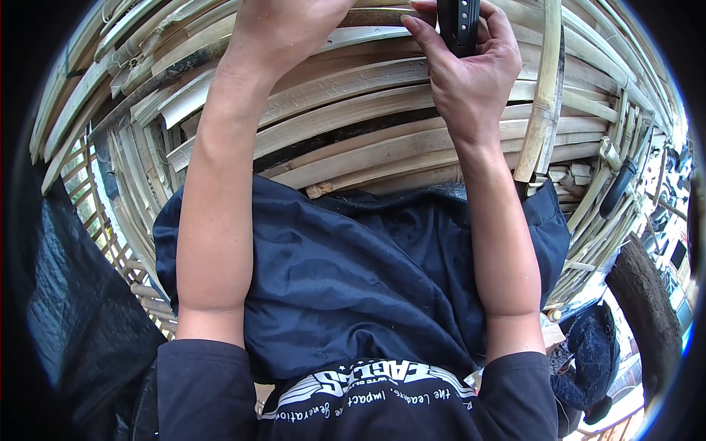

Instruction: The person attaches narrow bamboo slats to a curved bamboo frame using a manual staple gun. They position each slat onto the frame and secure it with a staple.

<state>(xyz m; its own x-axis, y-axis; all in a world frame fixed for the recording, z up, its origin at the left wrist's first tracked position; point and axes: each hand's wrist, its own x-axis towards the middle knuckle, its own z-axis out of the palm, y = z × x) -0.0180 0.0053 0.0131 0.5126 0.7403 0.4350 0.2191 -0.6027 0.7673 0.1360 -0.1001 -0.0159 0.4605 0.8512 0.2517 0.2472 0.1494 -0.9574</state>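
Black handle (450,33) seems being positioned, clamped in the right hand (476,70) over bamboo strips (353,147); left hand's (290,33) hold can't be told. Next calls for steadiness.

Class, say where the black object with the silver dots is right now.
In the head view, the black object is at the top edge, right of centre, held in the right hand over the pale slats.
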